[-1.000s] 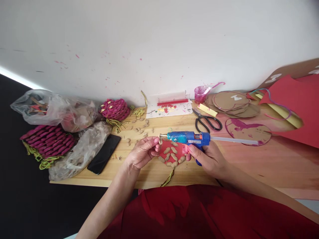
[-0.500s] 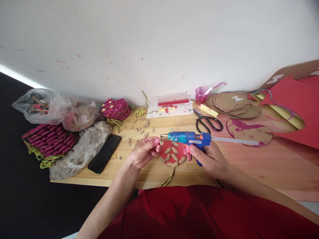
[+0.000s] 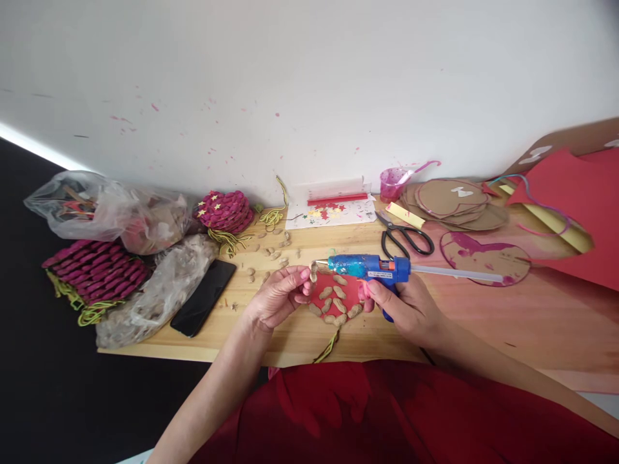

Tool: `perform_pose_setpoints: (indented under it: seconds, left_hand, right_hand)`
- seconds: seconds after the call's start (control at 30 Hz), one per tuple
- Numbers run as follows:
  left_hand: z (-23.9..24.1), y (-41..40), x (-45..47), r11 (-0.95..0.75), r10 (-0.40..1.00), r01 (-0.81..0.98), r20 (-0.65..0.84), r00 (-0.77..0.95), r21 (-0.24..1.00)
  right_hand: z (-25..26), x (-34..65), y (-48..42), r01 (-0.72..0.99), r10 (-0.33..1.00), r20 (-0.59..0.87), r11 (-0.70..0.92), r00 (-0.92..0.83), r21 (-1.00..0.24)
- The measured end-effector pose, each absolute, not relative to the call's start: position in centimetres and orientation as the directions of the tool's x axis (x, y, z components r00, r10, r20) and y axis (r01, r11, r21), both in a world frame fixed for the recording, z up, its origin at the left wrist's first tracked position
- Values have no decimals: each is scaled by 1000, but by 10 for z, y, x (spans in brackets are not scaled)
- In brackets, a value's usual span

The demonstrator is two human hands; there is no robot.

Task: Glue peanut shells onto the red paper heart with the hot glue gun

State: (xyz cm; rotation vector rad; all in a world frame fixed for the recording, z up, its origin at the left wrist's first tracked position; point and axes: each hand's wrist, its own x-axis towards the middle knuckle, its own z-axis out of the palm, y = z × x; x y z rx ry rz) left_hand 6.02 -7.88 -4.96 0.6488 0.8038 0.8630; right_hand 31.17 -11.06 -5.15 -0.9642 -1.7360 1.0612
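Observation:
Between thumb and fingers my left hand (image 3: 280, 293) pinches a peanut shell (image 3: 314, 272), its hollow side facing me. My right hand (image 3: 411, 309) is wrapped round the handle of a blue glue gun (image 3: 367, 266). The gun's metal tip points left, at the upper part of the shell. From its back sticks a long clear glue stick (image 3: 457, 273). Below the gun lies a red piece (image 3: 330, 281) bearing several peanut shells (image 3: 339, 292), partly covered by the gun and my hands. A green-yellow cord tassel (image 3: 329, 347) hangs from its lower end.
Black scissors (image 3: 406, 235) and cardboard cutouts (image 3: 454, 200) lie to the right, near a cup of pink paint (image 3: 391, 185). Loose shells (image 3: 275, 255) are scattered left of centre. A phone (image 3: 204, 298), plastic bags (image 3: 109, 209) and pink shell-covered pieces (image 3: 97, 270) fill the left side.
The peanut shell in my left hand has turned slightly, showing more of its hollow side. The glue gun stays nearly in place, its tip at the shell's top.

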Motion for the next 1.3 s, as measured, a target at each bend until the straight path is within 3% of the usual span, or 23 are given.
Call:
perform_pose_setpoints:
  seconds: [0.77, 1.3]
  left_hand:
    - [-50, -78, 57, 450, 875, -353, -327, 357, 820]
    - [-49, -78, 60, 384, 915, -480, -255, 313, 788]
  right_hand:
    - [-47, 310, -109, 201, 902, 265, 345, -342, -917]
    - [-51, 310, -114, 209, 883, 259, 360, -390, -909]
